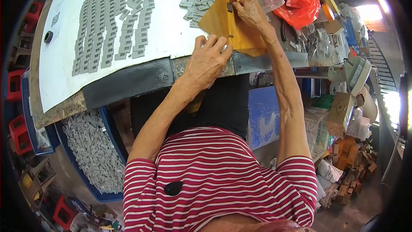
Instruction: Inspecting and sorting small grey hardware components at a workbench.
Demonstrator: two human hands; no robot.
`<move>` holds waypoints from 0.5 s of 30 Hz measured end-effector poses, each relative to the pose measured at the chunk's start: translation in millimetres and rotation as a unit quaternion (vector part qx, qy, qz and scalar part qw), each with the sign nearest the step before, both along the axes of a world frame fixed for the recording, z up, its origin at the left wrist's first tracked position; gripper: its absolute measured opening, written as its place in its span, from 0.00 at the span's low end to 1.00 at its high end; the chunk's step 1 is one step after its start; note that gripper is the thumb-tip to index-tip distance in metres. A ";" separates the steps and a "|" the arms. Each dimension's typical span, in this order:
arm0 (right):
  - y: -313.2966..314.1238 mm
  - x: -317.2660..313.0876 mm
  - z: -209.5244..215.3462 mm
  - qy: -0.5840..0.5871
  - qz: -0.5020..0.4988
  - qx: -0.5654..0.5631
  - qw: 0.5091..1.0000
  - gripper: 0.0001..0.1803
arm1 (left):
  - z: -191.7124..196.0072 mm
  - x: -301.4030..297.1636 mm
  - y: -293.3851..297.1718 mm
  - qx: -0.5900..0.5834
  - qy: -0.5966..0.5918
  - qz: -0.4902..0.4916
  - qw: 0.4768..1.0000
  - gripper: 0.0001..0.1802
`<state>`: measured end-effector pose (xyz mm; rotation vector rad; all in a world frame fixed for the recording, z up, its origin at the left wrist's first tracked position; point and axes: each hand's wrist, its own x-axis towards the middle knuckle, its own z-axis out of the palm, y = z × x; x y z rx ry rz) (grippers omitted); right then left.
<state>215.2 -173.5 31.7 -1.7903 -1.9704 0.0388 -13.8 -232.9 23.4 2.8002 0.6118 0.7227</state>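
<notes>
the right hand [251,13] pinches an amber plastic sheet [217,16] near a small dark piece [230,7]; the left hand [205,61] curls at its near edge, grip unclear. the sheet lies between them on the desk [71,106]. this looks like positioning; next probably calls for a steady left hold.

No wording can be read with certainty; just 3 markings stand out. At 10 o'clock, a dark square code [55,19], finely patterned like a scannable one, sits on the white sheet [59,62]. Between 3 and 4 o'clock, the blue panel [261,101] bears large white lettering [268,132] (badly worn, its outlines mingling with pale scuffs). At 3 o'clock, the brown cardboard box [338,122] carries a dark diamond-shaped emblem [342,109], its inner detail too small to make out.
</notes>
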 end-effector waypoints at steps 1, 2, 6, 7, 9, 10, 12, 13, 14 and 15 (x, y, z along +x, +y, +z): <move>0.6 0.6 0.4 -0.006 0.009 0.009 1.000 0.10 | -0.2 0.5 0.3 -0.004 -0.004 0.000 1.000 0.20; 0.5 1.3 0.9 -0.007 0.009 0.009 1.000 0.10 | -0.4 0.9 0.5 -0.003 -0.004 0.000 1.000 0.20; -0.5 1.6 3.2 0.023 0.014 -0.011 1.000 0.10 | 0.1 0.3 0.6 0.001 -0.028 -0.008 1.000 0.17; -0.8 1.9 4.1 0.024 0.018 -0.017 0.999 0.10 | 0.4 0.5 0.8 0.000 -0.031 -0.009 0.999 0.17; -1.8 1.7 4.9 0.026 0.015 -0.023 0.999 0.10 | 0.3 0.7 0.5 0.003 -0.029 -0.009 1.000 0.17; -1.9 2.0 4.7 0.028 0.012 -0.028 0.999 0.10 | 0.2 0.7 0.5 0.007 -0.026 -0.009 1.000 0.18; -2.9 4.6 2.5 0.034 0.016 -0.021 0.999 0.10 | 0.2 1.4 0.5 0.007 -0.030 -0.010 0.999 0.18; -3.3 4.3 2.7 0.040 0.021 -0.015 0.999 0.10 | 0.1 1.6 0.6 0.006 -0.034 -0.010 0.999 0.18; -4.3 4.2 2.9 0.040 0.020 -0.015 0.999 0.10 | 0.4 1.8 0.5 0.006 -0.034 -0.011 0.999 0.18; -6.0 4.1 2.8 0.038 0.014 -0.017 0.999 0.10 | 0.9 1.9 0.3 0.001 -0.019 -0.006 1.000 0.19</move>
